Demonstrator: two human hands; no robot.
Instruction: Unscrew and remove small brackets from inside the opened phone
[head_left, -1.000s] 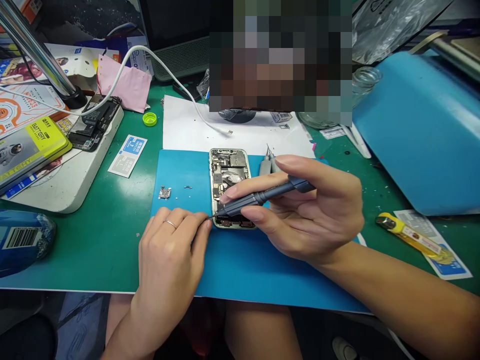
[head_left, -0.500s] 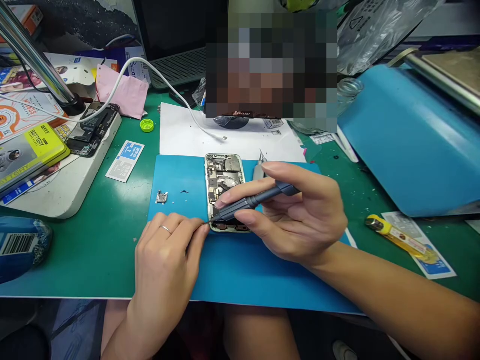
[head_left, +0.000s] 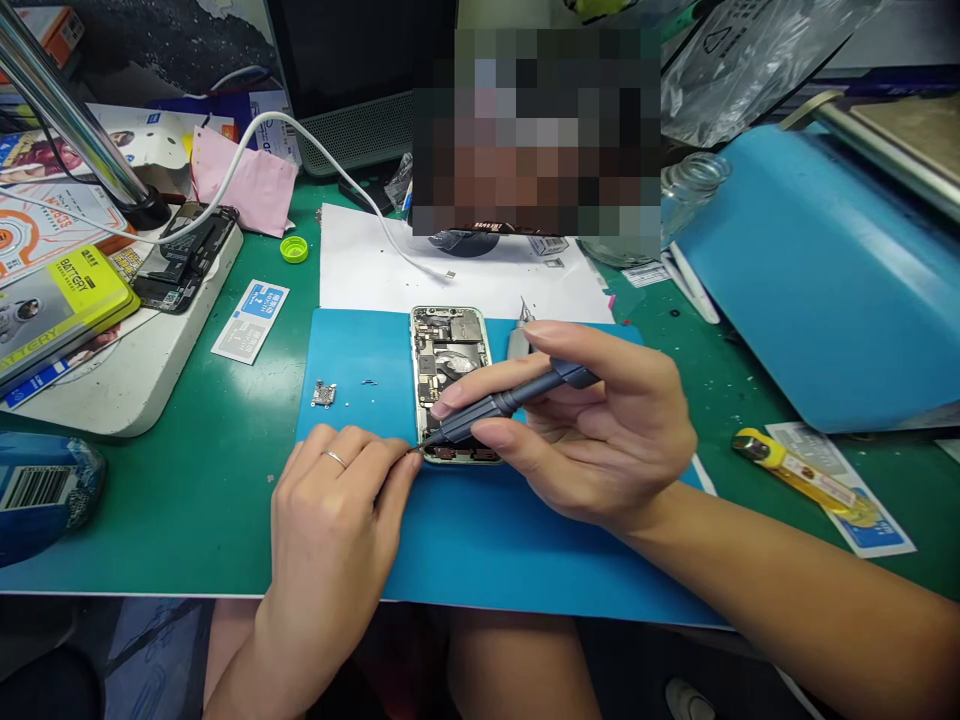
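Note:
An opened phone with its inner parts showing lies upright on the blue mat. My right hand holds a dark blue screwdriver, slanting down to the left over the phone's lower part. The driver's thin tip is at the phone's lower left edge, beside the fingertips of my left hand. Those fingers are pressed together at the tip; whatever is between them is too small to make out. A small metal part and several tiny pieces lie on the mat left of the phone.
Tweezers lie right of the phone. A white cable arches over the white paper. Another opened phone rests on a white box at left. A yellow cutter is at right, near a blue sheet.

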